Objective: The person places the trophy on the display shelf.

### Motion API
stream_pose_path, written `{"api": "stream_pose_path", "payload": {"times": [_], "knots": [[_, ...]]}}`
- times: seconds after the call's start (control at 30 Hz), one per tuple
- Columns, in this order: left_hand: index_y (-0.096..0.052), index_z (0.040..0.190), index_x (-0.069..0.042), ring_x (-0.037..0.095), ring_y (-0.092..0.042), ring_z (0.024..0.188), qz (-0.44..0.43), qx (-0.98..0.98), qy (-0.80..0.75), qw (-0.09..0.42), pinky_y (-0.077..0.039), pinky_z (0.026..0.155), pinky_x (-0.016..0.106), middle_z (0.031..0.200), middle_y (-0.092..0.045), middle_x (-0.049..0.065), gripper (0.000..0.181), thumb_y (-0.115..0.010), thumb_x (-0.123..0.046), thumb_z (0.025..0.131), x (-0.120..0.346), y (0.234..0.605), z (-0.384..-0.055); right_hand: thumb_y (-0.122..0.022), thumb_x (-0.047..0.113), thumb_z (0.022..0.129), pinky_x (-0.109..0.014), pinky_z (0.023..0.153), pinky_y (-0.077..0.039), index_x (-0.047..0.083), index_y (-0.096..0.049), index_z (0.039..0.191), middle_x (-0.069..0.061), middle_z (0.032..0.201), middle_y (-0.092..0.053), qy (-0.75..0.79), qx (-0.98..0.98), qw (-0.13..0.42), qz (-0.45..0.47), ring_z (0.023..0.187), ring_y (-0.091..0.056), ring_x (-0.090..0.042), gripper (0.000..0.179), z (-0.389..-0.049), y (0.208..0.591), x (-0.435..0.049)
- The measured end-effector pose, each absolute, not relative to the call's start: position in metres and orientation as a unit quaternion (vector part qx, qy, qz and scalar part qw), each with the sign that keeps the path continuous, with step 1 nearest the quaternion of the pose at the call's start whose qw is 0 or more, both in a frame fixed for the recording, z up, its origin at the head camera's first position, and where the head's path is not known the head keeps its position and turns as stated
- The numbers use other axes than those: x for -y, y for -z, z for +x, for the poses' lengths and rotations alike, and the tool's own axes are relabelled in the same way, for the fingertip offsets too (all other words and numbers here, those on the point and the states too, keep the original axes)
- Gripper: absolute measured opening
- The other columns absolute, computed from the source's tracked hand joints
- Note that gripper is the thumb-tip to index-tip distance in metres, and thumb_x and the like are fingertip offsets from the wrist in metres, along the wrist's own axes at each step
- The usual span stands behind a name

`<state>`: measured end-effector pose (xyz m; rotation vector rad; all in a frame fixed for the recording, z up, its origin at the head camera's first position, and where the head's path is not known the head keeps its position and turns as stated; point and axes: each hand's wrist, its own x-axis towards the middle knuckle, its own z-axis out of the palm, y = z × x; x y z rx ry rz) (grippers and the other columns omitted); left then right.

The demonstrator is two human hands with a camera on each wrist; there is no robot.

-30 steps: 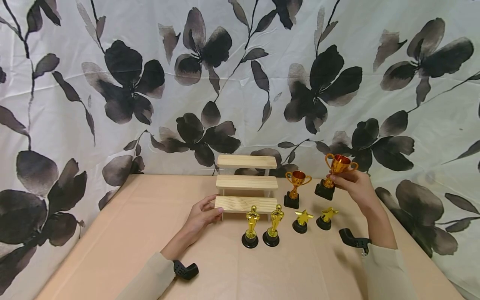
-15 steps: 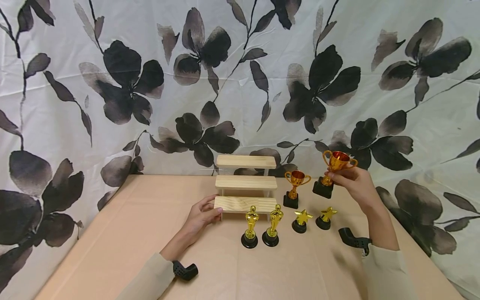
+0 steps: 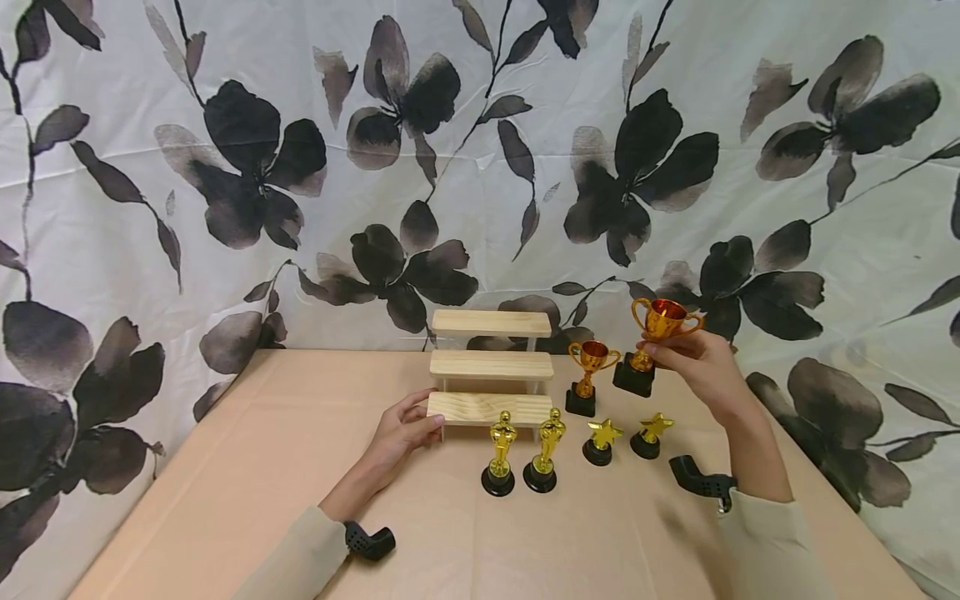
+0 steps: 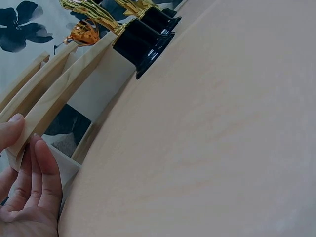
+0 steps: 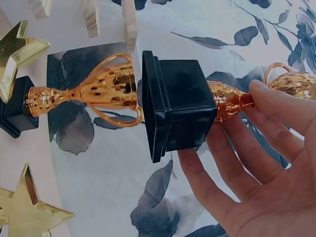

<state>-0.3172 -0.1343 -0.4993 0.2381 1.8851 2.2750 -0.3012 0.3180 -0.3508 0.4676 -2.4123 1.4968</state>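
My right hand [image 3: 697, 367] pinches an orange-gold trophy cup [image 3: 663, 320] by its stem, above the table. Its black square base [image 5: 182, 103] shows large in the right wrist view, tilted with the cup end under my thumb. A second trophy cup [image 3: 591, 358] stands on the table just left of the held one. On the other side, my left hand [image 3: 401, 429] grips the left end of the lowest step of a three-tier wooden stand [image 3: 491, 407]. In the left wrist view the thumb lies on top of that board [image 4: 64, 94] and the fingers curl beneath.
Two golden figure statuettes [image 3: 501, 450] on round black bases stand before the stand's lowest step. Two small gold star trophies [image 3: 602, 437] stand right of them. Behind the table [image 3: 375, 533] hangs a white cloth [image 3: 480, 200] with dark flowers.
My right hand has carried the trophy cup left and slightly upward, closer to the standing cup. My left hand stays at the stand.
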Motion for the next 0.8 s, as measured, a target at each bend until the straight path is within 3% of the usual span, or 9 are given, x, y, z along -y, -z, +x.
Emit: {"api": "stream_pose_path", "payload": {"times": [0.8], "knots": [[-0.044,0.154,-0.007,0.012,-0.068,0.083,0.078,-0.632,-0.766,0.09,-0.058,0.073,0.022,0.098,-0.068,0.001,0.067,-0.075,-0.008,0.094,0.137,0.502,-0.318,-0.064,0.023,0.104,-0.013,0.086,-0.057,-0.006,-0.06,0.133,0.017,0.107,-0.073,-0.504,0.843,0.113,0.149,0.099,-0.069,0.004,0.041,-0.299,0.348,-0.292]]}}
